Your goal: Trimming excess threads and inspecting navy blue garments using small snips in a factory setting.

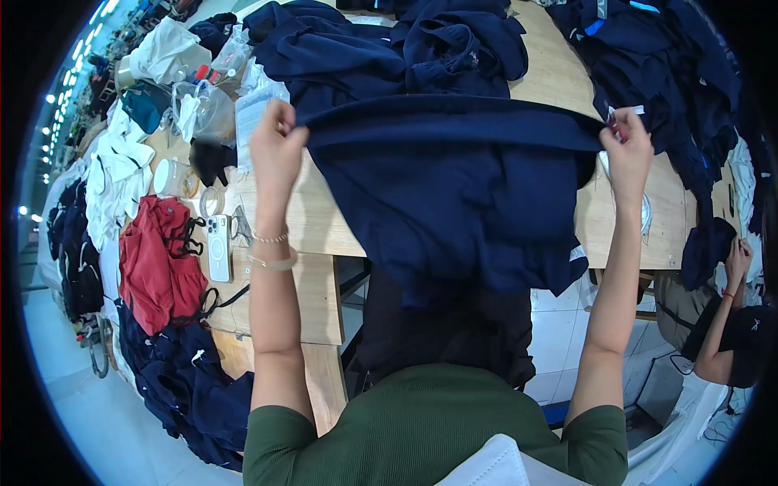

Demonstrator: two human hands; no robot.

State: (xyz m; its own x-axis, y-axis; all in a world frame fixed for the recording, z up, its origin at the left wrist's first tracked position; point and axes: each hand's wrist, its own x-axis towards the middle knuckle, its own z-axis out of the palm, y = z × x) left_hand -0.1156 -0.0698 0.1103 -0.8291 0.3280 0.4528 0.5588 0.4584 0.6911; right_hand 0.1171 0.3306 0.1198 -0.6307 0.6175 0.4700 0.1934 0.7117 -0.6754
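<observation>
A navy garment (462, 186) hangs stretched between my two hands, its folded band pulled nearly straight across. At the left end of that band, my left hand (277, 146) is closed in a pinch on the edge. My right hand (626, 150) pinches the opposite end, with something small and reddish showing at the fingers that I cannot make out. The lower part of the cloth drapes in folds over the table's near edge toward my lap. Which part of the garment the band is, I cannot tell.
More navy garments (462, 57) lie piled beyond the held one, with another heap (648, 73) at the far right. A red garment (162, 263), a phone (218, 247) and a clear plastic bag (203, 113) lie on the left. A co-worker's hands (736, 263) hold dark cloth at the right.
</observation>
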